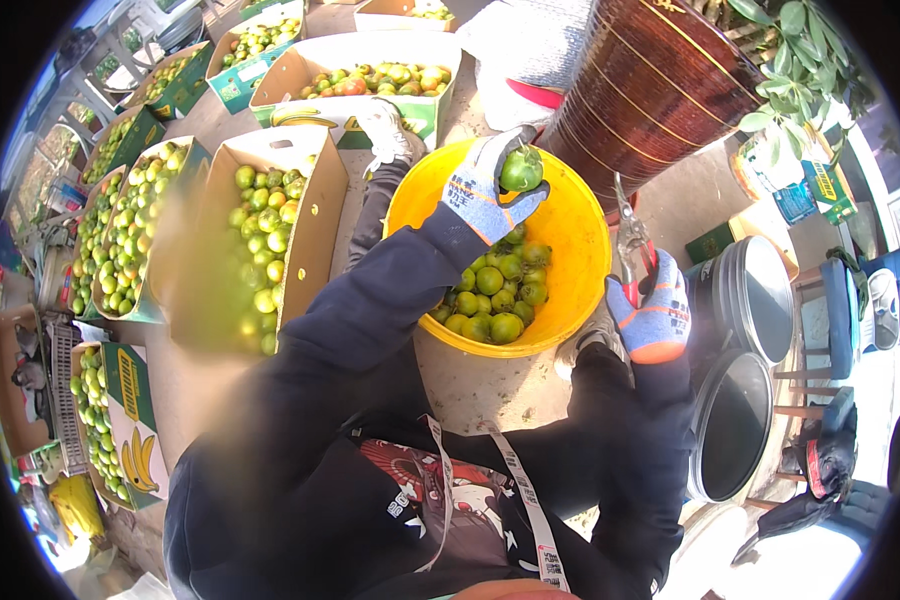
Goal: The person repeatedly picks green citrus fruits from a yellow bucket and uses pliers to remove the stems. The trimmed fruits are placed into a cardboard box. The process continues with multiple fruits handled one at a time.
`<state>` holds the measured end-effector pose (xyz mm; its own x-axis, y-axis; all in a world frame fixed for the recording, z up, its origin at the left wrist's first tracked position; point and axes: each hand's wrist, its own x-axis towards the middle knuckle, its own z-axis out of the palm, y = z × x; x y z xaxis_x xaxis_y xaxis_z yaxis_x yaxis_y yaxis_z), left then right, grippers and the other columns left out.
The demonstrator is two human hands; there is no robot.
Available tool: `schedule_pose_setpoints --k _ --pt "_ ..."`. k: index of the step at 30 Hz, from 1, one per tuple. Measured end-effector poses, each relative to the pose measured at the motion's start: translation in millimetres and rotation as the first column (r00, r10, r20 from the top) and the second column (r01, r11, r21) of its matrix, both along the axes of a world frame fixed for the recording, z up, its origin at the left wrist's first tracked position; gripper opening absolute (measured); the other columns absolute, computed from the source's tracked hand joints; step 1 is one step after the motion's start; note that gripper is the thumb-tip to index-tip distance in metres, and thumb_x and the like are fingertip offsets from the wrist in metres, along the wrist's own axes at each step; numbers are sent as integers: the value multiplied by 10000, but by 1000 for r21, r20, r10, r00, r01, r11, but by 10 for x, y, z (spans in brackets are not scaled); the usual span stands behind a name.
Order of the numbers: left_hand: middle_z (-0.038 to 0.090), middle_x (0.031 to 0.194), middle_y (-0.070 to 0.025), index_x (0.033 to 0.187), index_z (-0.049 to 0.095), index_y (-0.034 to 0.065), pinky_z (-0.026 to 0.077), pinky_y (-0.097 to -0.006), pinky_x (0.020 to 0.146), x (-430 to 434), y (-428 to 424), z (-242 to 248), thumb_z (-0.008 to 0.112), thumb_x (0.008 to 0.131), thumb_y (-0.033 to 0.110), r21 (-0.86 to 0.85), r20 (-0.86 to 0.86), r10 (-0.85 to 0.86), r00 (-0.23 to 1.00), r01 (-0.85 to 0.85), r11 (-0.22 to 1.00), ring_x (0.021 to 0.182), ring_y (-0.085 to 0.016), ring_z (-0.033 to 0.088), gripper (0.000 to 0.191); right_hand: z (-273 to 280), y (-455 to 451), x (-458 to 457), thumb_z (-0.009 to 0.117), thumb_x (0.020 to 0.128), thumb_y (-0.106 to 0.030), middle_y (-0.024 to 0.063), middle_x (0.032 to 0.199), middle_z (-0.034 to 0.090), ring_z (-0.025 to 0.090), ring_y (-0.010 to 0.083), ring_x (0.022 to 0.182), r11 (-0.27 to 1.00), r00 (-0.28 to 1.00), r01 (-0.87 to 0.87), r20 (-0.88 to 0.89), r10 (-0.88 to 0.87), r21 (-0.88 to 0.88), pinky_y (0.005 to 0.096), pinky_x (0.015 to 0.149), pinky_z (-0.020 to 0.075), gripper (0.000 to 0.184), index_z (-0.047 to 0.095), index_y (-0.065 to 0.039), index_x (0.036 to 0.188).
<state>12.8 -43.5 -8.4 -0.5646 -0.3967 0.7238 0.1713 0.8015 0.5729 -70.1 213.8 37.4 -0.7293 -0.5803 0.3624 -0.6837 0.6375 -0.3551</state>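
Observation:
My left hand (487, 187), in a blue and grey work glove, holds a green tomato (521, 169) over the upper part of a yellow plastic bucket (581, 262). Several more green tomatoes (489, 281) lie in the bottom of the bucket; my left forearm hides part of them. Just outside the bucket's right rim, my right hand (652, 311), gloved in blue with orange trim, grips a pair of pruning shears (631, 240) by the red handles. The metal blades point up and away from me.
An open cardboard box of tomatoes (322, 210) stands left of the bucket, partly behind a blurred patch. Beyond it is a banana box (300, 112) of tomatoes. A tall brown glazed pot (645, 82) rises behind the bucket. Grey lidded buckets (735, 420) stand on the right.

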Motion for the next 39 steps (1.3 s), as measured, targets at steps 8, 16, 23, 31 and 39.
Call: schedule_pose_setpoints --k 8,16,23,31,39 --pt "549 1095 -128 1288 389 58 525 -279 637 1468 -2176 -1255 797 728 40 767 -60 616 785 -359 533 826 -170 598 693 -114 448 -416 738 755 -43 168 1200 577 563 265 1137 984 999 -24 33 31 -178 361 994 423 591 478 14 1283" --pt "607 892 -108 1208 473 112 534 -368 523 2365 -3052 -2044 770 785 88 998 69 623 779 -52 -45 639 -242 612 517 -195 307 -504 741 749 -57 196 1263 548 541 287 1184 987 996 -73 30 78 -144 375 1010 416 635 452 23 1308" --pt "587 1184 -124 1336 462 51 521 -307 751 1313 -2764 -795 560 955 122 836 -101 50 994 58 546 944 -211 629 400 -62 241 -364 808 730 -179 160 1136 569 586 277 1012 999 997 32 65 -33 17 348 896 477 691 469 -19 1311" --pt "587 1256 -109 1337 510 144 483 -336 914 -293 -687 -64 605 936 300 265 656 -452 604 377 888 1103 -207 596 441 19 195 -229 827 688 -181 167 1090 575 589 309 961 985 998 -65 3 66 -159 384 843 488 684 499 -46 1272" --pt "567 1295 -176 1314 481 46 448 -428 964 -1229 -75 -1048 678 810 373 -167 982 188 -4 437 884 1179 -310 562 632 117 267 -137 822 679 -278 156 1035 568 585 326 915 999 999 -48 -12 48 -7 434 796 492 723 479 -67 1280"
